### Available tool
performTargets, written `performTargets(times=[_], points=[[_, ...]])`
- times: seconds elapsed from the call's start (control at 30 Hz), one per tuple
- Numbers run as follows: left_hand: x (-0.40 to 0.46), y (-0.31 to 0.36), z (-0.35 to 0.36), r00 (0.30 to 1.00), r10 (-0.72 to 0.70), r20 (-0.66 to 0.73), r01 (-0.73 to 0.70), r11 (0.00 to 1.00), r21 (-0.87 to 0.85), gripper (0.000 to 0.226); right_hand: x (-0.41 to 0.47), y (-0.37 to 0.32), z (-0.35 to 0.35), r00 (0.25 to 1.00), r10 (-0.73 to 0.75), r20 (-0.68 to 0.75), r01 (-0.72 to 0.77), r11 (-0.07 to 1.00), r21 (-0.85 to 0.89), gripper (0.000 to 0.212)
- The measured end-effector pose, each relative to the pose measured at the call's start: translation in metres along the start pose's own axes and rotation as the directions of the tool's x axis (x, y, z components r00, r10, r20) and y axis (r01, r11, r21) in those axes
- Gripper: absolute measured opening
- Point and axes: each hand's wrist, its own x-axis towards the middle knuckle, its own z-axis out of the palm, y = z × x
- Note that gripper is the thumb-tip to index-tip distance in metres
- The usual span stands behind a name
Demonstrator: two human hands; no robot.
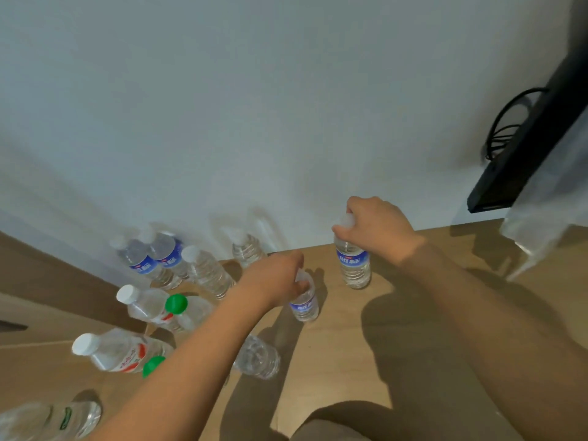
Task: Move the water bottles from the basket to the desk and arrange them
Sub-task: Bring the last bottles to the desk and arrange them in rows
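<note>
Several clear water bottles stand on the wooden desk (pixel 350 345). My left hand (pixel 273 278) grips the top of a small blue-labelled bottle (pixel 305 303) near the desk's middle. My right hand (pixel 375 224) grips the white cap of a taller blue-labelled bottle (pixel 353 262) further back, close to the wall. At the left stand two more blue-labelled bottles (pixel 149 259), an unlabelled one (pixel 210 272), red-labelled bottles (pixel 124 351) with white caps, and green-capped ones (pixel 176 303). Another bottle (pixel 257 358) is partly hidden under my left forearm. No basket is in view.
A white wall (pixel 254 106) rises right behind the desk. A black monitor edge (pixel 525 148) with cables juts in at the upper right, with a clear plastic object (pixel 537 237) below it. A green-labelled bottle (pixel 54 421) lies at the bottom left.
</note>
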Motion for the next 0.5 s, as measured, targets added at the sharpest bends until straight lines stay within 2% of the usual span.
performTargets(times=[0.1,0.23,0.37,0.5], points=[[0.001,0.002,-0.001,1.0,0.015,-0.005,-0.015,1.0,0.02,0.033,-0.005,0.005,-0.005,1.0,0.025,-0.011,-0.024,1.0,0.011,0.032],[-0.014,-0.007,-0.026,0.999,0.01,-0.052,-0.01,1.0,0.004,0.033,-0.004,-0.003,-0.018,0.999,0.03,-0.031,-0.027,0.997,0.066,0.031],[-0.046,-0.028,-0.099,0.989,-0.018,-0.146,0.008,0.998,-0.067,0.026,0.007,-0.035,-0.046,0.996,-0.007,-0.09,0.019,0.991,0.135,0.031],[-0.09,-0.053,-0.179,0.947,-0.04,-0.319,0.011,0.996,-0.093,0.021,0.02,-0.082,-0.074,0.981,-0.065,-0.181,0.096,0.981,0.168,0.032]])
